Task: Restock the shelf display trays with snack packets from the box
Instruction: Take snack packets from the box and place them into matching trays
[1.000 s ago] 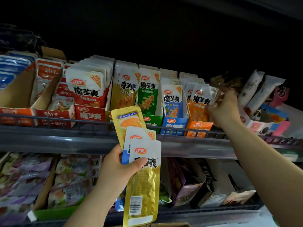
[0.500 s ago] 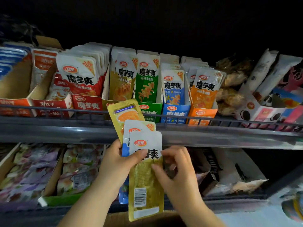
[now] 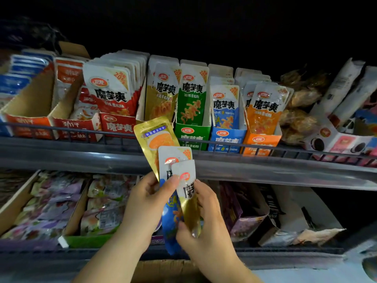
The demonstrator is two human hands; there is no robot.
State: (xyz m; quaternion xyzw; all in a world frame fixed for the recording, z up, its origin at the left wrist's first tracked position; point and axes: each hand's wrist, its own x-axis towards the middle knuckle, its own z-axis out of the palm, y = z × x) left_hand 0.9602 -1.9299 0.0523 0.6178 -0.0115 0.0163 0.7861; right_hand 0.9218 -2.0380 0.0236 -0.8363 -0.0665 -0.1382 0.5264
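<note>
Five cardboard trays stand in a row on the upper shelf (image 3: 81,158), behind its wire rail. The green tray (image 3: 191,137) holds upright packets, white on top and green below. Just left of the green tray a yellow tray (image 3: 140,107) holds the same flat pouches in yellow, and further left a red tray (image 3: 118,125) is packed full of red ones. Just right of the green tray is a blue tray (image 3: 226,139) with blue pouches, then an orange tray (image 3: 261,141) with orange ones. Far right of the green tray lie lumpy brown snacks (image 3: 302,111) in clear wrap.

Below and in front of the green tray, the left hand (image 3: 146,203) holds a fan of glossy pouches. Its grip is closed, with the thumb across the front of a blue packet (image 3: 173,219) and the fingers behind. A shiny gold packet (image 3: 153,139) leans up and left out of the same grip, its top overlapping the rail just left of the green tray. The right hand (image 3: 208,227) has its grip closed on a yellow packet (image 3: 186,184) at the front of the fan, thumb at the lower end and fingertips along the right edge.

Down and left of the green tray, on the lower shelf, an open tray (image 3: 87,240) with a green front edge holds pale crinkled bags. A brown cardboard box (image 3: 163,270) shows at the bottom, under the wrists.
</note>
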